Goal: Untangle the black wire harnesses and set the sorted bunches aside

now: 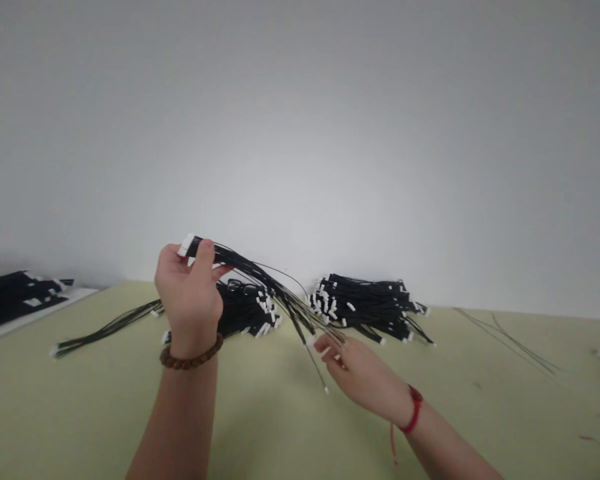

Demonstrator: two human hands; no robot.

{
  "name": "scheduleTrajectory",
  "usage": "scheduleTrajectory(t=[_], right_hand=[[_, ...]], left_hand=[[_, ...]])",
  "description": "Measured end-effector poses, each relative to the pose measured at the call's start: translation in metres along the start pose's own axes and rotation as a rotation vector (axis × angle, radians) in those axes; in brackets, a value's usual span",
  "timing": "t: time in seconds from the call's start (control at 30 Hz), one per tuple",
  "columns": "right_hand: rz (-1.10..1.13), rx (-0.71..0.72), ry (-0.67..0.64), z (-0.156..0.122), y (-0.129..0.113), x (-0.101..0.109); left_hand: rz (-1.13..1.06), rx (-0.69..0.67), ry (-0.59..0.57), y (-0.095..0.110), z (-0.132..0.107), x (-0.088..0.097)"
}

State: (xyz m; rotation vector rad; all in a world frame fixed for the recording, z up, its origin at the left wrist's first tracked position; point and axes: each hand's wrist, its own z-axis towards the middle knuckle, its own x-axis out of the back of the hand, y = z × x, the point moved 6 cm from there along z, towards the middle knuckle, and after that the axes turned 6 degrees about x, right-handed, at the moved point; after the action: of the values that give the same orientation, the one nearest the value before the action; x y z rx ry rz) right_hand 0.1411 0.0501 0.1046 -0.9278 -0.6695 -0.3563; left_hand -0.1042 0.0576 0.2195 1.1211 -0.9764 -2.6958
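Note:
My left hand (189,290) is raised above the table and closed round one end of a bundle of thin black wires (260,283) tipped with white connectors. The bundle fans down to the right toward my right hand (357,370), whose fingers pinch the loose wire ends near the table. One wire hangs lower, its white tip close to the tabletop. A brown bead bracelet is on my left wrist, a red string on my right.
On the pale green table (280,427) lie a pile of black wires with white connectors (370,308), a second pile (245,313) behind my left hand, and a loose strand bunch (105,330). A tray of dark parts (15,300) sits at the left edge. Stray wires (510,340) lie right.

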Motion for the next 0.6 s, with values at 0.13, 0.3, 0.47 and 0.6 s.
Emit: scheduleTrajectory(t=[0.13,0.3,0.47,0.6], right_hand=[[0.301,-0.058,0.031,0.004,0.001,-0.008],[0.83,-0.128,-0.189,-0.002,-0.025,-0.027],[1.084,-0.243,-0.159,-0.007,-0.03,-0.021],[1.157,-0.297,-0.084,-0.007,-0.024,-0.015]], left_hand=[[-0.042,0.01,-0.037,0.0,0.003,0.003],[-0.017,-0.069,-0.05,0.002,-0.002,-0.003],[0.105,-0.246,0.037,0.012,-0.002,0.006],[0.358,-0.429,0.015,0.024,-0.004,0.004]])
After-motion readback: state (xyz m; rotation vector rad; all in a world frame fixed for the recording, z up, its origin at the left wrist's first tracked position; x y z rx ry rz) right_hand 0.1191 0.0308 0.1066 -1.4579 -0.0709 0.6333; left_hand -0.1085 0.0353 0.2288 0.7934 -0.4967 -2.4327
